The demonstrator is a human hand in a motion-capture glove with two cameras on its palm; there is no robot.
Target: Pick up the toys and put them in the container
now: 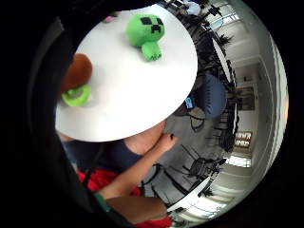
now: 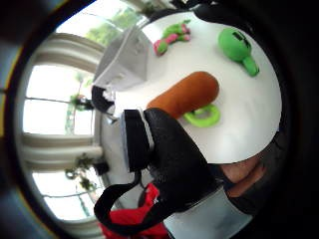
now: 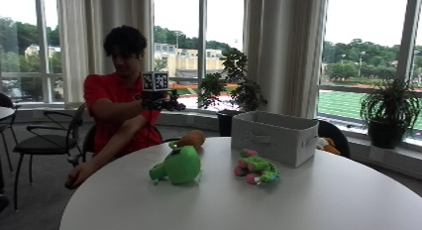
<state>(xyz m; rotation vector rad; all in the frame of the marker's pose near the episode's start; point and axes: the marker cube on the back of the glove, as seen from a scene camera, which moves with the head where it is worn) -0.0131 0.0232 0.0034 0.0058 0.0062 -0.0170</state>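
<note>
Task not yet begun: gloved right hand [image 3: 160,100] raised at chest height, fingers loosely curled, holding nothing; below and ahead of it, green plush [image 3: 178,164], orange carrot toy [image 3: 192,139] and pink-green toy [image 3: 256,169] outside the white container [image 3: 274,137].

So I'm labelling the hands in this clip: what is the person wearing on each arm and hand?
The right hand wears a black glove with black straps and a white plastic part at the palm, seen in the thumb side palm view. The other hand is bare. Both arms show short red sleeves of a red shirt, forearms uncovered.
</note>
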